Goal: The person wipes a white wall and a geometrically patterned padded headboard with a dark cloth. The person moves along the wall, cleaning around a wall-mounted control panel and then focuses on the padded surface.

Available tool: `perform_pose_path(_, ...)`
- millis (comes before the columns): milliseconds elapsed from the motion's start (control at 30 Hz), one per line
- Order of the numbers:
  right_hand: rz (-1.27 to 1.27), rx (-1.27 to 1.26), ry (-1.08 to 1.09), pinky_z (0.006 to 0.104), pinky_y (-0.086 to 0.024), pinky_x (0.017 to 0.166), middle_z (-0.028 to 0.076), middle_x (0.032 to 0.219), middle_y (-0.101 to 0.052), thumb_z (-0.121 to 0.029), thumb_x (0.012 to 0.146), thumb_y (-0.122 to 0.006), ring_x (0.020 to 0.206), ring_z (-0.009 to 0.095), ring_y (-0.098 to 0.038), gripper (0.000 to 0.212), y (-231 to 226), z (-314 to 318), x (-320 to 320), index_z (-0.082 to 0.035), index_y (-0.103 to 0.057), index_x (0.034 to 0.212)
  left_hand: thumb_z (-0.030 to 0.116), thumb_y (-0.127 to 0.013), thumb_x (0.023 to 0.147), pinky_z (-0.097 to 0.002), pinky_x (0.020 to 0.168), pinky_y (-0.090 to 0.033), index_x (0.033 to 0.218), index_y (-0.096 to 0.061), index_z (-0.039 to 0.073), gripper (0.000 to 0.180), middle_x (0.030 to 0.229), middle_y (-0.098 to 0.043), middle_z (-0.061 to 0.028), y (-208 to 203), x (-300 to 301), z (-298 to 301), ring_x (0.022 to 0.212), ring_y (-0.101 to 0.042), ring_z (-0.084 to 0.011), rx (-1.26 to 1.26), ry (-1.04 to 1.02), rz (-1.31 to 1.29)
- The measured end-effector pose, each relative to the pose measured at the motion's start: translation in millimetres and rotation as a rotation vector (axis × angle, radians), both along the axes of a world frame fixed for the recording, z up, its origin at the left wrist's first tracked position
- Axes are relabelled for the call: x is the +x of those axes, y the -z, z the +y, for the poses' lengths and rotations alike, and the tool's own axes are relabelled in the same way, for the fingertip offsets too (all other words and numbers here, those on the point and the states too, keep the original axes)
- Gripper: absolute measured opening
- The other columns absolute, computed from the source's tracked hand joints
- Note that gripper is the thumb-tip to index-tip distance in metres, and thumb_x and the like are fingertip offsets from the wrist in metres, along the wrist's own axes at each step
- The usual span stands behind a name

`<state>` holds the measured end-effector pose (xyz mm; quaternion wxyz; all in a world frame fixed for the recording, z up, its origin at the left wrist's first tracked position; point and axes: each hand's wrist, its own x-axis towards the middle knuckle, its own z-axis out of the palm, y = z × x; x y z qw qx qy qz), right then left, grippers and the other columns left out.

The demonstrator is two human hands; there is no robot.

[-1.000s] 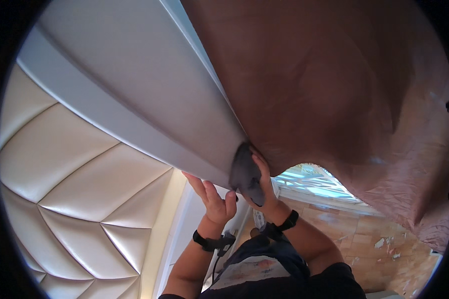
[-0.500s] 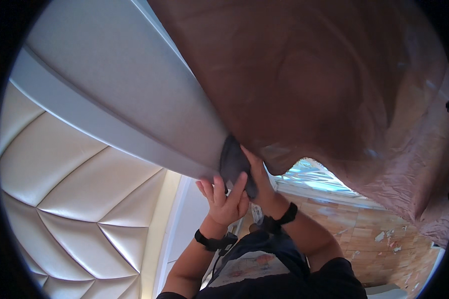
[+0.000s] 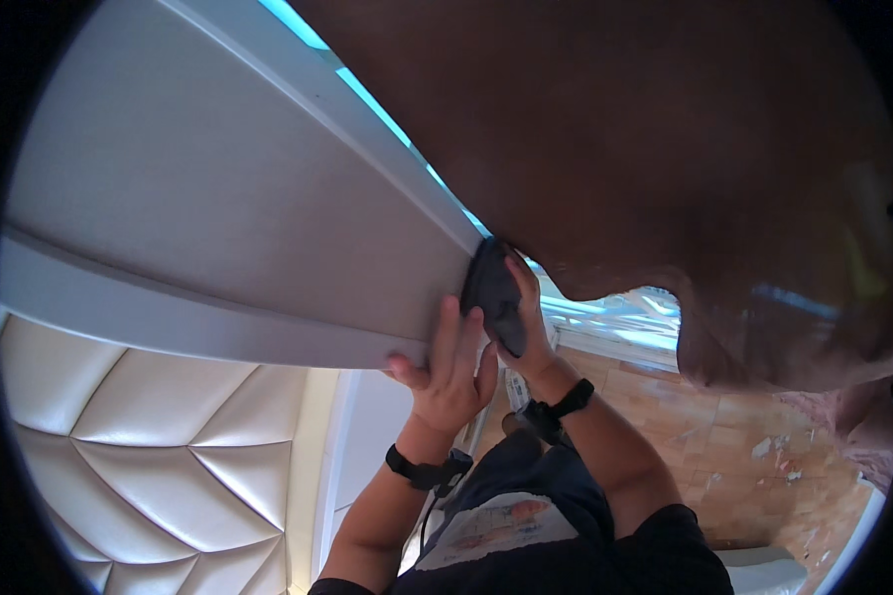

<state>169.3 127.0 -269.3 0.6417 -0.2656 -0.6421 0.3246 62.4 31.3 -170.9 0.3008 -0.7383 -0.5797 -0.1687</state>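
A dark grey oval pad, whose exact kind I cannot make out, is held by my right hand against a long grey-white panel with raised borders. The thumb or a finger curls over the pad's right side; the rest of the grip is hidden. Beside it, my left hand is open, its spread fingers resting on the panel's lower border and surface, some tips close to the pad. Black straps with small devices circle both wrists.
A brown curtain hangs large at the right, with a bright window showing under its edge. Cream quilted wall padding lies at the left. Wooden flooring with whitish flakes or spots shows at lower right.
My left fingers have shifted off the pad onto the panel. The right hand and pad sit slightly higher and farther right. A wider bright strip shows between panel and curtain.
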Motion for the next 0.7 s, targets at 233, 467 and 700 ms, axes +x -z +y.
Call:
perform_pose_path(233,0.107,-0.342,-0.097,0.0497,-0.034,0.118,0.023,0.150,-0.043,-0.001,0.083,-0.075,0.138,0.045,-0.044,0.089,68.7,-17.6,-7.8,-0.009,-0.029,0.158,0.031,-0.065,0.095,-0.0611,0.122,0.018,0.134,-0.066,0.010,0.044,0.160,-0.048,-0.0171,4.9,-1.5,5.2,0.159,-0.023,-0.0283,0.011,0.032,-0.014)
perform_pose_path(467,0.102,-0.185,-0.420,0.0474,-0.044,0.109,0.022,0.138,-0.060,-0.016,0.086,-0.076,0.128,0.045,-0.054,0.056,-29.0,-37.9,-8.9,-0.005,-0.059,0.138,0.043,-0.053,0.103,-0.0678,0.122,0.009,0.154,-0.043,0.003,0.065,0.166,-0.027,-0.0324,46.6,-32.8,-21.8,0.158,-0.004,-0.0525,0.034,0.219,-0.181)
perform_pose_path(700,0.090,-0.257,-0.336,0.0458,-0.041,0.113,0.021,0.143,-0.056,-0.014,0.086,-0.077,0.132,0.043,-0.052,0.060,33.5,-49.7,-16.6,-0.006,-0.056,0.141,0.050,-0.045,0.106,-0.0631,0.122,0.014,0.154,-0.044,0.002,0.068,0.164,-0.032,-0.0325,60.4,-35.3,-20.8,0.160,0.000,-0.0491,-0.042,0.135,-0.058)
